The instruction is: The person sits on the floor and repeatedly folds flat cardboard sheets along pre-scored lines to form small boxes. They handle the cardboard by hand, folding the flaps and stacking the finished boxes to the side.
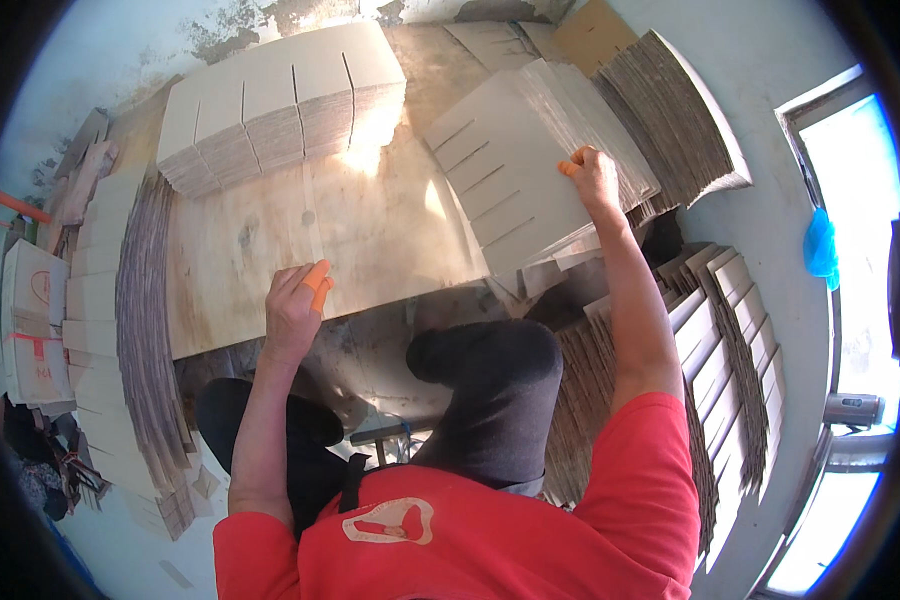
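My left hand (pixel 298 300), with orange finger cots on the thumb and a finger, hovers at the front edge of the wooden table (pixel 270 247); its fingers are bent, and whether they hold anything is unclear. My right hand (pixel 591 172), also with orange finger cots, is at the fanned stack of slotted cardboard sheets (pixel 510 157) on the table's right side. Its fingers are curled over the sheets' edges; a firm grip cannot be made out. A neat block of slotted cardboard pieces (pixel 270 82) stands at the back left of the table.
More cardboard stacks stand at the back right (pixel 660 120), along the left side (pixel 105 300) and low on the right (pixel 727 337). A printed carton (pixel 37 330) is at the far left. A blue plastic bag (pixel 820 247) hangs by the window. My knees are under the table's front edge.
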Motion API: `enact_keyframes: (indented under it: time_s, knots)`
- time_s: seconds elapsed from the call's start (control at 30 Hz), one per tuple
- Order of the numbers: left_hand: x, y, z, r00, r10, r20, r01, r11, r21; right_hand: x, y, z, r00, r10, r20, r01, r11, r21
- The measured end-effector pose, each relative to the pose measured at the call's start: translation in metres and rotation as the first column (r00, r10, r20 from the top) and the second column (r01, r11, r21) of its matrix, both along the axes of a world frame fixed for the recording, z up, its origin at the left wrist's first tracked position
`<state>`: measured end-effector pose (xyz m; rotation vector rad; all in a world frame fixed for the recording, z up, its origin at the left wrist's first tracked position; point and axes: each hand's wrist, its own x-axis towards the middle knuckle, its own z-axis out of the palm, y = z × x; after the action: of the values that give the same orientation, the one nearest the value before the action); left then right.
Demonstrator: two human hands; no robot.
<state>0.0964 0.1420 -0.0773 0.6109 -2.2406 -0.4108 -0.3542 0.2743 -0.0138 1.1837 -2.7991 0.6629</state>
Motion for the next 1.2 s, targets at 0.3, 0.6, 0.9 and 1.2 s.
enact_keyframes:
  time_s: [0.3,0.6,0.9,1.2]
  knots:
    - [0.013,0.003,-0.008,0.999,0.026,0.036,-0.027,1.000,0.010,0.030,-0.004,0.027,0.994,-0.110,-0.009,0.109,0.990,-0.094]
    - [0.014,0.005,-0.010,0.999,0.016,0.029,-0.017,1.000,0.012,0.003,-0.002,0.013,0.964,-0.183,-0.195,0.151,0.974,-0.168]
    - [0.020,0.007,-0.014,0.998,0.045,0.040,-0.046,0.999,0.019,0.001,0.003,0.022,0.945,0.047,0.324,0.038,0.968,-0.250]
    - [0.023,0.011,-0.014,0.998,0.044,0.033,-0.045,0.998,0.047,-0.004,-0.002,0.020,0.937,-0.019,0.348,0.065,0.991,-0.121]
